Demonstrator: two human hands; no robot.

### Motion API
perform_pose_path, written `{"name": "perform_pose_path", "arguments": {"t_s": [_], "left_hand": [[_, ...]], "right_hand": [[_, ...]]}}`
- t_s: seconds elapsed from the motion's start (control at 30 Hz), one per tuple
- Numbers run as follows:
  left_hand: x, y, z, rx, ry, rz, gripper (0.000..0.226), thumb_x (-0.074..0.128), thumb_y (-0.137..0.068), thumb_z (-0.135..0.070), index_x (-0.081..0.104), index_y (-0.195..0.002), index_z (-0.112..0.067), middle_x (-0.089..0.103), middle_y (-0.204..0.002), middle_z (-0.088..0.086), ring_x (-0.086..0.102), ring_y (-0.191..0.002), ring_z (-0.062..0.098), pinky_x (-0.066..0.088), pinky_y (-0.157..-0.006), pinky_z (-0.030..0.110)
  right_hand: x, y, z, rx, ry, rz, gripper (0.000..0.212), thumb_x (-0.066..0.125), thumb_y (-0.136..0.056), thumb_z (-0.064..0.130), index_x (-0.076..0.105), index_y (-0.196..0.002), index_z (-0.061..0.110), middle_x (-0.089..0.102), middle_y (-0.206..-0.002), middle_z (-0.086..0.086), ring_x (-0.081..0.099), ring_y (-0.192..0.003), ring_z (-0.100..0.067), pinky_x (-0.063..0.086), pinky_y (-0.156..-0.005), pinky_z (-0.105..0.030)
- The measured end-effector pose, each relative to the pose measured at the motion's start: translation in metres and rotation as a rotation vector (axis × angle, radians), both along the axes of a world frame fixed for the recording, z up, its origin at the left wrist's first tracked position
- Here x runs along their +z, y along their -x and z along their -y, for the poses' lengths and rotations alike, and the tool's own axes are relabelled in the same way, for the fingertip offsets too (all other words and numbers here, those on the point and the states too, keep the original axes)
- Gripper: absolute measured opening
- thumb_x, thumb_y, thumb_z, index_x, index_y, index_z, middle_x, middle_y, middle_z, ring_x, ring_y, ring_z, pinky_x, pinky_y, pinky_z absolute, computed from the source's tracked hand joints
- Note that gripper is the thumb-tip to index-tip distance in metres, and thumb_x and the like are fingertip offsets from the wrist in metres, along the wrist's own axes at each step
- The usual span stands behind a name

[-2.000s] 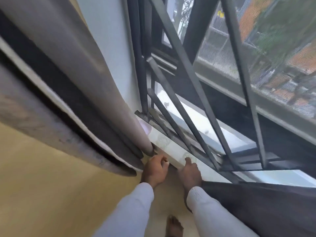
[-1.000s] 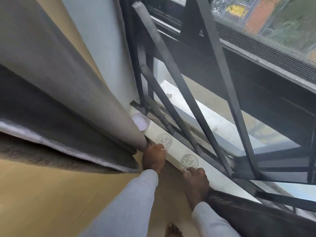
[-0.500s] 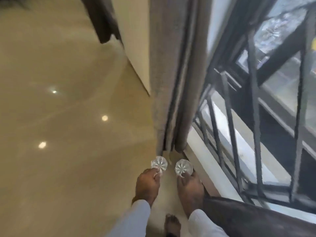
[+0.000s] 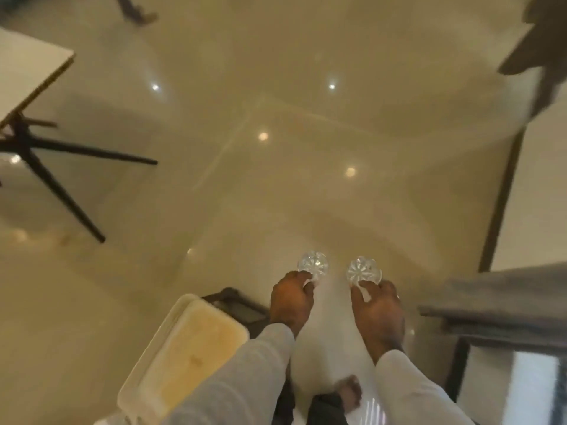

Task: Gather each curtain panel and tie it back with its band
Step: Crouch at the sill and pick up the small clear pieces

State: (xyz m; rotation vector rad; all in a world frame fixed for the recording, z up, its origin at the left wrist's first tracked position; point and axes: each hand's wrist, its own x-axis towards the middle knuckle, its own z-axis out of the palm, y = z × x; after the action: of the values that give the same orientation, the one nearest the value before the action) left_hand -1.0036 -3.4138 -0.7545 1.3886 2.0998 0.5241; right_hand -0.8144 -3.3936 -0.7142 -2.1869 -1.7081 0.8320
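My left hand is shut on a small clear cut-glass cup, held out over the glossy floor. My right hand holds a second clear cut-glass cup in the same way, a hand's width to the right. A grey curtain panel lies folded at the right edge, apart from both hands. A dark curtain edge hangs at the top right. No tie band is visible.
A cream tray sits on a dark stand below my left sleeve. A white table on black splayed legs stands at the left. A beige wall with a dark edge strip runs along the right. My bare foot shows on the floor.
I lifted the two glass cups off the window sill and turned away from the window and curtain toward the room; the hands now hold the cups over the floor.
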Motion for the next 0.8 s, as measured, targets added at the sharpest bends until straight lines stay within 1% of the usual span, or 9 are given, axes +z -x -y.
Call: {"name": "perform_pose_path", "arguments": {"t_s": [0.1,0.2,0.3,0.37,0.43,0.53,0.63,0.73,0.8], "left_hand": [[0.01,0.053,0.03,0.164,-0.034,0.032,0.027,0.066,-0.103,-0.033,0.077,-0.125,-0.021,0.075,-0.126,0.006,0.07,-0.113,0.032,0.055,-0.102,0.043],[0.022,0.104,0.073,0.406,-0.028,0.095,0.031,0.062,-0.105,-0.035,0.075,-0.129,-0.022,0.073,-0.132,0.0,0.067,-0.119,0.025,0.052,-0.108,0.038],[0.016,0.143,0.127,0.656,-0.037,0.117,0.026,0.065,-0.104,-0.032,0.078,-0.124,-0.02,0.075,-0.128,0.002,0.069,-0.117,0.029,0.052,-0.108,0.04],[0.007,0.162,0.17,0.845,-0.009,0.121,0.025,0.069,-0.104,-0.032,0.077,-0.124,-0.02,0.075,-0.128,0.002,0.069,-0.116,0.028,0.051,-0.109,0.04],[-0.002,0.171,0.21,0.989,0.026,0.116,0.026,0.069,-0.104,-0.037,0.077,-0.124,-0.022,0.075,-0.128,-0.001,0.069,-0.115,0.025,0.05,-0.111,0.041],[-0.022,0.178,0.269,1.171,0.056,0.117,0.025,0.071,-0.103,-0.037,0.077,-0.123,-0.023,0.075,-0.126,-0.002,0.069,-0.114,0.024,0.052,-0.11,0.045],[-0.041,0.186,0.305,1.294,0.093,0.12,0.026,0.072,-0.102,-0.035,0.078,-0.122,-0.021,0.076,-0.124,0.0,0.069,-0.113,0.026,0.054,-0.105,0.042],[-0.068,0.195,0.325,1.343,0.157,0.124,0.026,0.073,-0.1,-0.032,0.079,-0.122,-0.019,0.076,-0.124,0.003,0.069,-0.113,0.029,0.055,-0.101,0.041],[-0.086,0.197,0.335,1.363,0.193,0.134,0.026,0.074,-0.099,-0.029,0.079,-0.122,-0.019,0.078,-0.122,0.004,0.071,-0.112,0.029,0.055,-0.1,0.04]], "right_hand": [[0.0,0.072,-0.002,0.157,-0.014,-0.031,0.034,0.068,-0.098,0.048,0.08,-0.118,0.023,0.064,-0.132,-0.01,0.068,-0.111,-0.038,0.055,-0.095,-0.041],[0.0,0.143,0.014,0.349,0.002,-0.047,0.034,0.066,-0.099,0.05,0.08,-0.119,0.026,0.062,-0.138,-0.006,0.067,-0.115,-0.035,0.054,-0.099,-0.041],[-0.004,0.196,0.037,0.514,-0.009,-0.1,0.03,0.071,-0.098,0.044,0.08,-0.118,0.024,0.063,-0.135,-0.005,0.068,-0.112,-0.034,0.053,-0.096,-0.036],[-0.016,0.228,0.059,0.644,-0.002,-0.12,0.028,0.073,-0.097,0.041,0.078,-0.117,0.023,0.065,-0.13,-0.007,0.07,-0.107,-0.035,0.056,-0.093,-0.039],[-0.026,0.252,0.079,0.773,0.029,-0.115,0.029,0.069,-0.099,0.044,0.077,-0.119,0.025,0.064,-0.131,-0.005,0.069,-0.107,-0.034,0.057,-0.094,-0.042],[-0.046,0.283,0.12,0.997,0.02,-0.067,0.034,0.062,-0.099,0.053,0.077,-0.119,0.03,0.063,-0.135,0.0,0.068,-0.108,-0.031,0.059,-0.094,-0.044],[-0.064,0.307,0.158,1.15,0.031,-0.037,0.031,0.065,-0.097,0.049,0.079,-0.116,0.028,0.065,-0.137,-0.002,0.07,-0.109,-0.031,0.059,-0.095,-0.046],[-0.092,0.329,0.186,1.283,-0.017,0.019,0.025,0.075,-0.091,0.041,0.082,-0.108,0.024,0.071,-0.127,-0.007,0.074,-0.098,-0.033,0.061,-0.086,-0.044],[-0.105,0.341,0.196,1.326,-0.016,0.049,0.025,0.076,-0.091,0.04,0.082,-0.109,0.024,0.07,-0.127,-0.007,0.073,-0.096,-0.032,0.061,-0.084,-0.043]]}}
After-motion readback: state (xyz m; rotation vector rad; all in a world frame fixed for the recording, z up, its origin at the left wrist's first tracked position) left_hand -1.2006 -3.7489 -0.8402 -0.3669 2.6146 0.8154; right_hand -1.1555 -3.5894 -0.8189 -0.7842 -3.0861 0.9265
